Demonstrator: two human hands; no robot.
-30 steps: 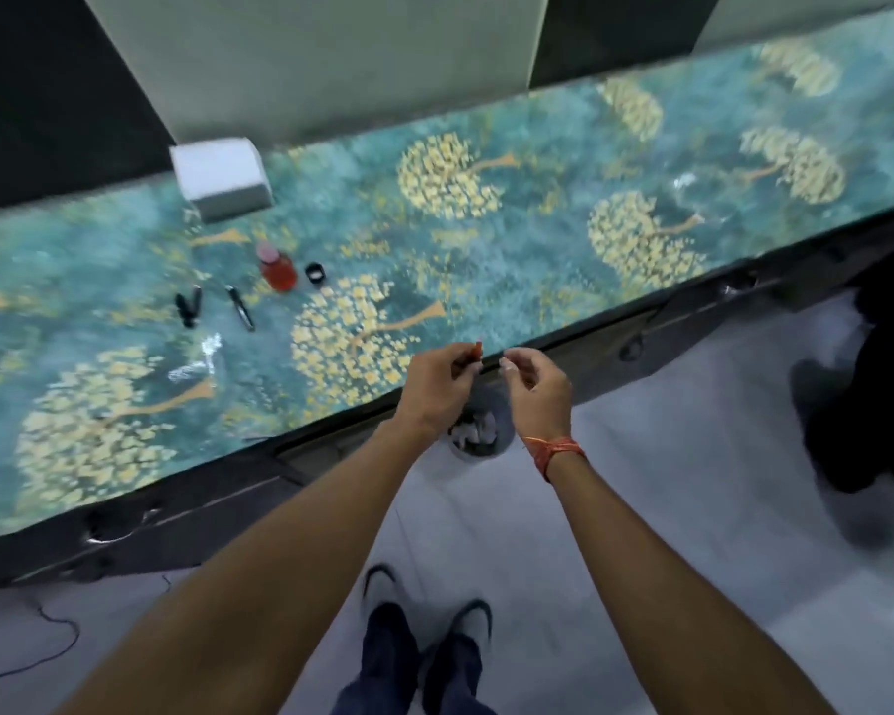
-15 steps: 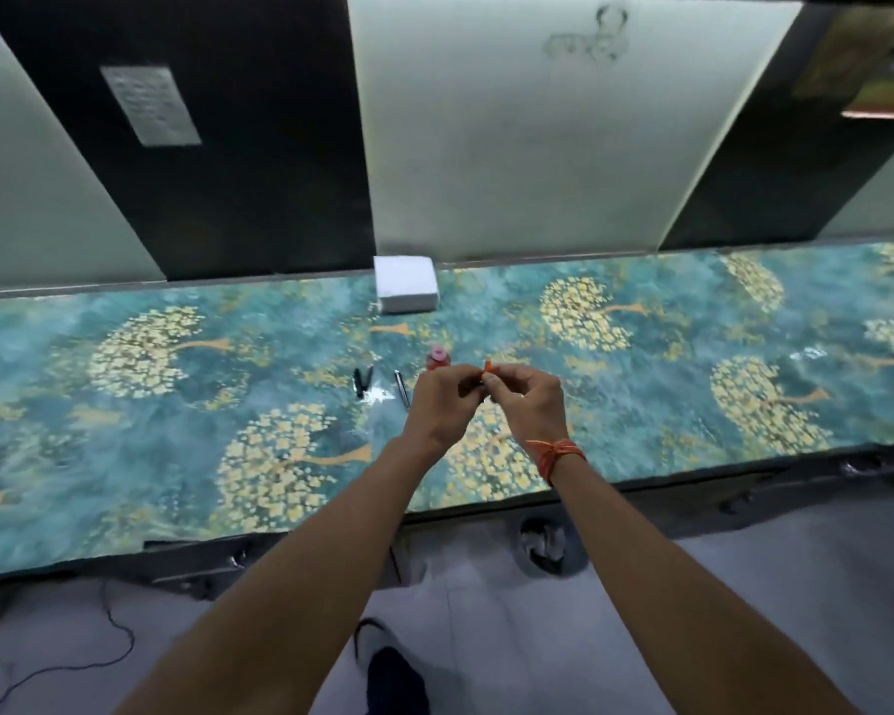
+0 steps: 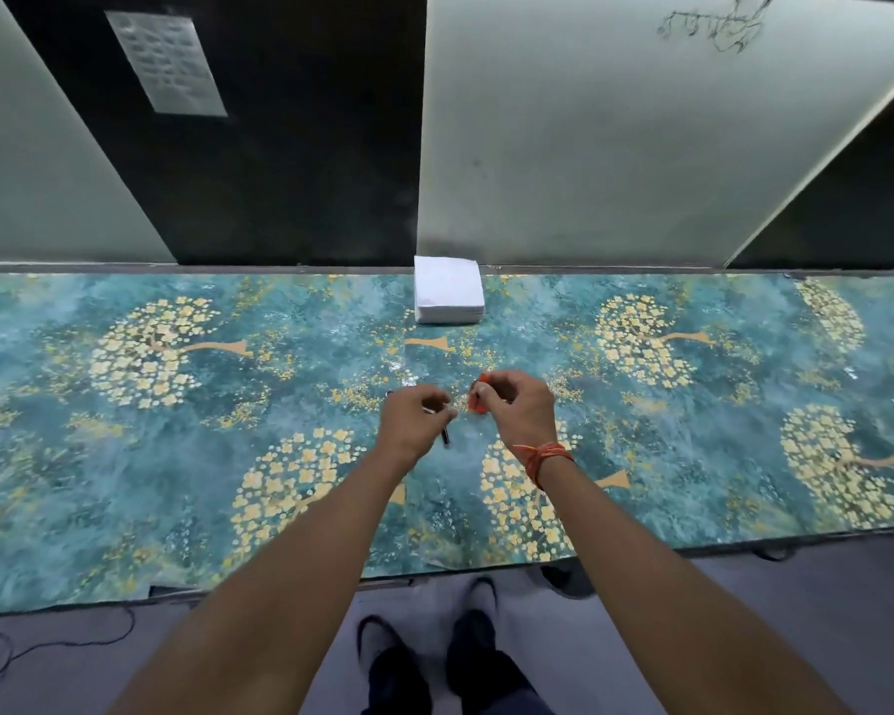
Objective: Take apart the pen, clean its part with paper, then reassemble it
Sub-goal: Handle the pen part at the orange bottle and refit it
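Left hand (image 3: 418, 416) pinches thin dark pen part (image 3: 445, 437); right hand (image 3: 516, 405) grips orange piece (image 3: 479, 399). Both mid-table (image 3: 125, 482), paper stack (image 3: 448, 296) at back edge.

Open tabletop on both sides, one obstacle at the back

The tabletop (image 3: 125, 456) lies bare far left and right of both hands; only the white paper stack (image 3: 448, 290) stands against the wall (image 3: 589, 147), directly beyond them, well apart.

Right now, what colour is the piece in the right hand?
Red-orange piece in the right hand, clearest in the head view.
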